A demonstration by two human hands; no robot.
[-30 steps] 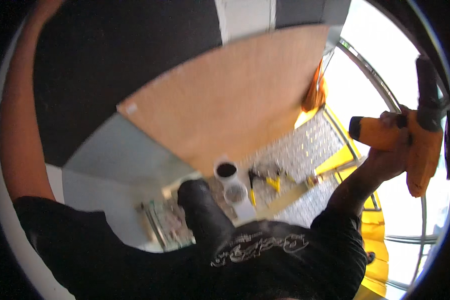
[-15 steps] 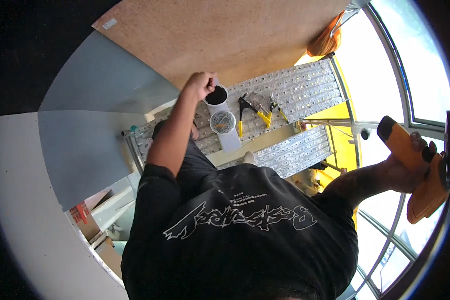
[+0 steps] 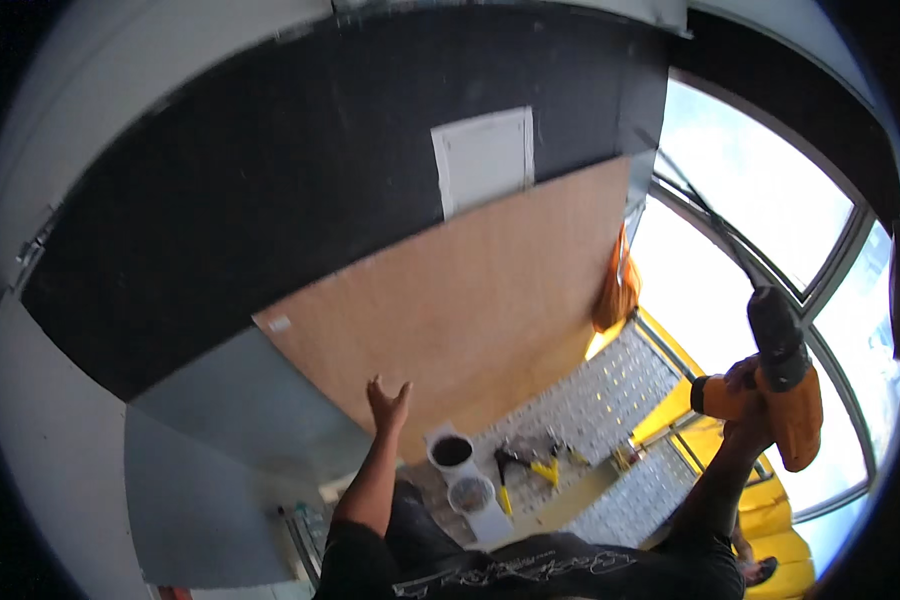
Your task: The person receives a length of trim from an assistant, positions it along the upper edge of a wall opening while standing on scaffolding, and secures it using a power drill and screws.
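My right hand (image 3: 746,412) is wrapped round the grip of an orange and black cordless drill (image 3: 797,415), raised at the right in front of the windows. From its black chuck a long thin bit (image 3: 712,215) points up and to the left. My left hand (image 3: 388,405) is lifted in front of the brown wooden board (image 3: 460,310), its thumb and fingers apart and nothing visible in them. Below it stand two white tubs: one tub (image 3: 436,463) has dark contents; in the nearer tub (image 3: 452,497) are small greyish pieces too blurred to name.
Yellow-handled hand tools (image 3: 530,467) lie beside the tubs on a perforated metal platform (image 3: 610,395). An orange bag (image 3: 618,290) hangs at the board's right end. Above the board is a black wall (image 3: 300,170) with a white panel (image 3: 485,160). Window frames (image 3: 835,260) curve along the right.
The view has tilted up toward the black wall. My left hand, closed above the tubs before, is now open. The drill has turned, and its long bit now shows pointing upward.
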